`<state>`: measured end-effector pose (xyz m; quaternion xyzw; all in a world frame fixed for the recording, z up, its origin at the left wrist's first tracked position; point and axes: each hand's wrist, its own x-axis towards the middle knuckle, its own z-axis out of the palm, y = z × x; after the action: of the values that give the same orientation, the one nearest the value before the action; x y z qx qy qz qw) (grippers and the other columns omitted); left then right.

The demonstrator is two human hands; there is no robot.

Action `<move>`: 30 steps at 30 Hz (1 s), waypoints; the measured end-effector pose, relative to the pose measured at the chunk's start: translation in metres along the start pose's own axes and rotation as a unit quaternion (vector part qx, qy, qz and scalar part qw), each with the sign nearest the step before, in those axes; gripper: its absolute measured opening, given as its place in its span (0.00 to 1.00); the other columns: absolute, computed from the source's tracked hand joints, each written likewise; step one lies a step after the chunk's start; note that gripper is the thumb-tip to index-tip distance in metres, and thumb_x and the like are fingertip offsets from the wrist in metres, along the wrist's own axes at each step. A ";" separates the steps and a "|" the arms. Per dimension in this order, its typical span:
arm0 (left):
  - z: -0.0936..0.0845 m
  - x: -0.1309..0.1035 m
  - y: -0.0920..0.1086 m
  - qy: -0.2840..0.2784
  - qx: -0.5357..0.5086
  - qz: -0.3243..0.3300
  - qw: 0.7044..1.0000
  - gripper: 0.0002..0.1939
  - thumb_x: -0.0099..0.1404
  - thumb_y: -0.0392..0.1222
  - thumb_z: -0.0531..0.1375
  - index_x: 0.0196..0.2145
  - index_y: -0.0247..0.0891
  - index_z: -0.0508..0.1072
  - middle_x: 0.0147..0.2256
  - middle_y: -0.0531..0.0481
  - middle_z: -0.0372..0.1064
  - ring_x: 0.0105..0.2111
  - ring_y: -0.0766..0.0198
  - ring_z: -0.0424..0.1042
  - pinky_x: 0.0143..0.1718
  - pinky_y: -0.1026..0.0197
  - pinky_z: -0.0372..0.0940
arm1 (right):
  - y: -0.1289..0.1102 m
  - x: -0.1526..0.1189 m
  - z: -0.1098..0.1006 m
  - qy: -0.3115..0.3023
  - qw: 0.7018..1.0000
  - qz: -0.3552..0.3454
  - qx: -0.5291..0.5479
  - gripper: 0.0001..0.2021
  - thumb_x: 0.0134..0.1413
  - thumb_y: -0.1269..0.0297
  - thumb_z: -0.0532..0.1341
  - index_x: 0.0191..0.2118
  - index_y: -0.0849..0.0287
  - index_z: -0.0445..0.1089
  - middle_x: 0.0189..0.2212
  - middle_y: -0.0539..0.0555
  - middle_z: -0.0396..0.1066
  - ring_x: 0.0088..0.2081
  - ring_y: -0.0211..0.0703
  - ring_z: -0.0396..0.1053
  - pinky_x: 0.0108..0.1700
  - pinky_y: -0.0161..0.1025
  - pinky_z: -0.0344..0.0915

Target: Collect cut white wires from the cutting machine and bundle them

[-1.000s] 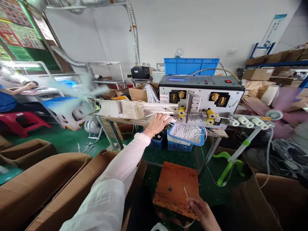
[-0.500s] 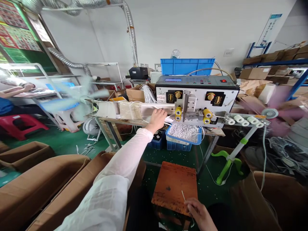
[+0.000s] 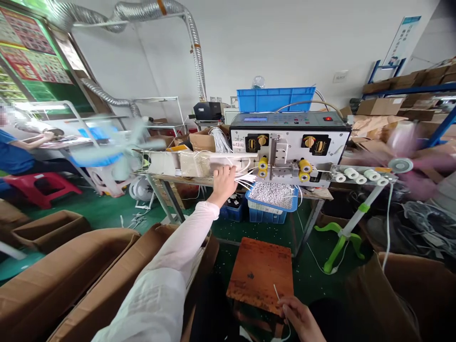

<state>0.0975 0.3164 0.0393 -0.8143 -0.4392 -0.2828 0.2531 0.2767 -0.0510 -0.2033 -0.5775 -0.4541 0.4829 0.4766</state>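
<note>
My left hand (image 3: pixel 224 182) reaches to the table, its fingers curled round a bunch of white wires (image 3: pixel 245 179) whose ends stick out to the right. The wires lie in front of the trough beside a wire cutting and stripping machine (image 3: pixel 292 137). Low in the view, my right hand (image 3: pixel 302 317) pinches a single thin white wire (image 3: pixel 276 290) between thumb and fingers, above a brown wooden stool (image 3: pixel 261 266). One end of that wire points up; the rest hangs below the hand.
Under the machine stands a blue bin (image 3: pixel 272 209) full of small white scraps. To the right is a roller guide (image 3: pixel 359 175) on a green-footed stand. Two blurred fans spin at either side. Cardboard boxes (image 3: pixel 107 275) fill the near left. Another person sits at the far left.
My left hand has shifted left along the table, and the white wires now loop and fan out beside it. My right hand keeps hold of its wire, almost unmoved. The view has shifted slightly.
</note>
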 end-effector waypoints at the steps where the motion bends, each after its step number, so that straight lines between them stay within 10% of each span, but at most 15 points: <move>1: 0.002 -0.003 -0.001 0.011 -0.002 -0.007 1.000 0.30 0.62 0.39 0.58 0.61 0.29 0.63 0.53 0.29 0.64 0.50 0.38 0.64 0.47 0.44 0.58 | 0.003 0.000 -0.001 -0.005 1.000 0.000 0.000 0.28 0.55 0.37 0.61 0.40 0.60 0.79 0.35 0.58 0.72 0.35 0.47 0.71 0.38 0.40 0.68; 21: -0.010 0.035 0.005 -0.128 -0.076 0.123 0.981 0.19 0.66 0.38 0.59 0.54 0.31 0.70 0.50 0.35 0.73 0.51 0.46 0.71 0.54 0.49 0.60 | 0.003 -0.001 -0.005 0.003 1.000 -0.003 -0.016 0.27 0.58 0.39 0.59 0.41 0.61 0.78 0.37 0.59 0.72 0.36 0.48 0.71 0.40 0.39 0.68; 26: -0.045 -0.003 0.014 -0.144 -0.098 0.207 0.963 0.10 0.65 0.29 0.56 0.44 0.31 0.73 0.42 0.38 0.75 0.43 0.53 0.74 0.46 0.53 0.65 | 0.001 0.000 -0.011 0.020 0.999 0.007 -0.027 0.28 0.55 0.36 0.59 0.41 0.59 0.79 0.34 0.58 0.73 0.35 0.49 0.72 0.38 0.40 0.69; 30: -0.095 -0.076 0.062 -0.099 -0.150 0.363 0.914 0.08 0.70 0.32 0.53 0.35 0.36 0.71 0.30 0.47 0.72 0.31 0.59 0.72 0.34 0.56 0.63 | 0.001 0.006 -0.021 0.048 0.998 0.011 -0.024 0.27 0.52 0.37 0.61 0.40 0.57 0.79 0.38 0.60 0.76 0.38 0.54 0.74 0.42 0.45 0.72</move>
<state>0.0935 0.1808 0.0450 -0.9698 -0.0885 -0.1520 0.1687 0.2986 -0.0479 -0.2032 -0.6161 -0.4361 0.4485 0.4786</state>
